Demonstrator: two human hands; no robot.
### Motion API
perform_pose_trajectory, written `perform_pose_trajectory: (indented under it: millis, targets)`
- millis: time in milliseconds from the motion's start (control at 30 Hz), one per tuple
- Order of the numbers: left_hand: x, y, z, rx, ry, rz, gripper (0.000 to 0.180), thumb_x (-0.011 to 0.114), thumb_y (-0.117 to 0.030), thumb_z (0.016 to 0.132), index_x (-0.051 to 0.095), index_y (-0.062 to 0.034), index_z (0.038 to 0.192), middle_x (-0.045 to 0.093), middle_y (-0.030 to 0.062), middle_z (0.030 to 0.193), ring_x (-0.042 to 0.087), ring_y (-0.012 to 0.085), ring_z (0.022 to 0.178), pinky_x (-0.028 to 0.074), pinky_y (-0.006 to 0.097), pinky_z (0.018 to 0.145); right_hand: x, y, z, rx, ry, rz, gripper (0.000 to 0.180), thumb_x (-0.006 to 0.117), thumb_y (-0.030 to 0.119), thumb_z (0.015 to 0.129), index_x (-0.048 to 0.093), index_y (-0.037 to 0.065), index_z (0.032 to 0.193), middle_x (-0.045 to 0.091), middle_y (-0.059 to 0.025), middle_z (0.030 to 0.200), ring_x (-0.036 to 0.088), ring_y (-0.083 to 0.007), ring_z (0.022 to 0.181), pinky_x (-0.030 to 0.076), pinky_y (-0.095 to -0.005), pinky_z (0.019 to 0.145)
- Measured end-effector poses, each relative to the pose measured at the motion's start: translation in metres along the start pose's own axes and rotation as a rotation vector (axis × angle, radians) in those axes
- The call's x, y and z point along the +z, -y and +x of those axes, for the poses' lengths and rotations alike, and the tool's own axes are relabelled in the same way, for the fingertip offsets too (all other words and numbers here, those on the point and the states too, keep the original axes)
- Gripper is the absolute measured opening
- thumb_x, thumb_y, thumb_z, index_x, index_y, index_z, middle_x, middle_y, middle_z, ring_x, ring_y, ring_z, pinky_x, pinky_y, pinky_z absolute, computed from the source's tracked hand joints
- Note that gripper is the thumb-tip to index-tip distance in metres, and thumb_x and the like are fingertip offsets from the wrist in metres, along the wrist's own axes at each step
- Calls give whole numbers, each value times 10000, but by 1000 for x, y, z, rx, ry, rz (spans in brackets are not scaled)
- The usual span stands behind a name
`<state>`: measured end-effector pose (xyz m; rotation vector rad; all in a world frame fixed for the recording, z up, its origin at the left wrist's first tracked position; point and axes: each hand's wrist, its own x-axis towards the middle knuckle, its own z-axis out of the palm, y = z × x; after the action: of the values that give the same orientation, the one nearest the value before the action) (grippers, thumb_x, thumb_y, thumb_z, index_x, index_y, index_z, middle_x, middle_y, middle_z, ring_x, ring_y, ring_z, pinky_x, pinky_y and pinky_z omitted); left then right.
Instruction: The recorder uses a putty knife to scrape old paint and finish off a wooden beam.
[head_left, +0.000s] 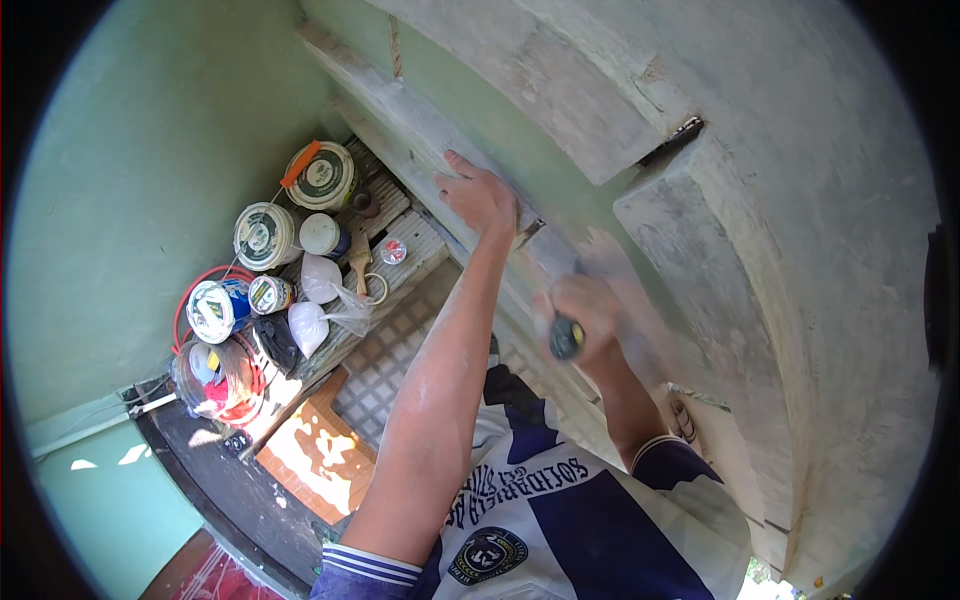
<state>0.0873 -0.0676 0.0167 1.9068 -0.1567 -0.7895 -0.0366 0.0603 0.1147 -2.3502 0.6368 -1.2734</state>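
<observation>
My left hand [482, 203] lies on a grey, dusty ledge [405, 108] along the green wall, its fingers spread and holding nothing. To its right and closer to me, my right hand [590, 305] is wrapped round a hand tool with a dark and yellow handle [566, 338]. The butt of that handle points toward me. Motion blurs this hand, and the tool's working end cannot be made out. Between the two hands, a small dark gap [530, 232] shows in the ledge.
Lidded tubs [265, 236], plastic bags of white powder [308, 328], a brush [360, 262] and a tape roll [377, 289] crowd a wooden plank bench [420, 243] at left. A grey slab [680, 230] juts from the wall at right. Below lies a tiled floor [375, 385].
</observation>
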Motion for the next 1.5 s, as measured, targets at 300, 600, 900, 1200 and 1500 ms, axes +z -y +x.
perform_pose_trajectory:
  millis: [300, 600, 900, 1200, 1500]
  targets:
    - [-2, -1, -3, 2, 3, -24, 821, 217, -587, 1024, 297, 120, 1433, 438, 367, 1329, 506, 518, 1174, 430, 570, 983, 8, -6, -1, -40, 48, 5, 322, 689, -73, 730, 427, 45, 585, 409, -79, 549, 452, -249, 431, 349, -360, 426]
    - [-1, 1, -3, -1, 2, -4, 826, 216, -585, 1024, 282, 123, 1444, 430, 371, 1342, 499, 516, 1190, 425, 564, 993, 6, 2, 2, -23, -24, 50, 310, 686, -79, 712, 438, 55, 581, 417, -86, 554, 455, -267, 432, 329, -392, 415]
    - [0, 2, -1, 26, 4, -2, 826, 214, -580, 1025, 282, 132, 1440, 425, 380, 1346, 493, 520, 1195, 420, 563, 994, 9, -11, 8, -82, -25, -19, 312, 650, -100, 722, 419, 53, 578, 362, -71, 535, 390, -247, 397, 295, -364, 401]
    - [-3, -3, -2, 0, 19, -10, 809, 216, -581, 1026, 329, 126, 1404, 441, 383, 1322, 499, 525, 1176, 424, 570, 979, 23, -24, -6, -77, 70, 28, 291, 708, -63, 701, 460, 54, 602, 399, -76, 554, 434, -270, 422, 322, -387, 421]
    - [-4, -2, -4, 16, 12, -44, 792, 210, -569, 1033, 353, 129, 1379, 449, 387, 1308, 498, 524, 1171, 419, 560, 988, 19, -13, -4, -73, 78, -76, 318, 716, 49, 767, 450, 92, 598, 440, -58, 545, 490, -255, 449, 377, -370, 441]
